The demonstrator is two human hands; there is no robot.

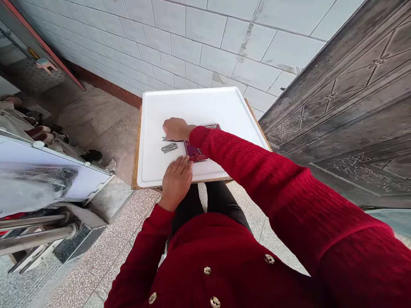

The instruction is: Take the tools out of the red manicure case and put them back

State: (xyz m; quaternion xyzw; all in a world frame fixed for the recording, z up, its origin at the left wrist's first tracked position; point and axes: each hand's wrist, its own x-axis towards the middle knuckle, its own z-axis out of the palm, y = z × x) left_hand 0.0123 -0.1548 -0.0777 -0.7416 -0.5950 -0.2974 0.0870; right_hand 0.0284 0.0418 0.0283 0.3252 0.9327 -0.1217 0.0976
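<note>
Partly behind a sleeve, purple item, curled right hand, its grip unclear, left hand flat

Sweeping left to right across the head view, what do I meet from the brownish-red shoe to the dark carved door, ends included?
Brownish-red shoe → small flat grey metallic-looking piece → flat purple-and-maroon rectangular piece → dark carved door. Left out for overlap: bare left hand, bare right hand.

Bright, diffuse light; faint shadows; edges visibly stretched
</note>
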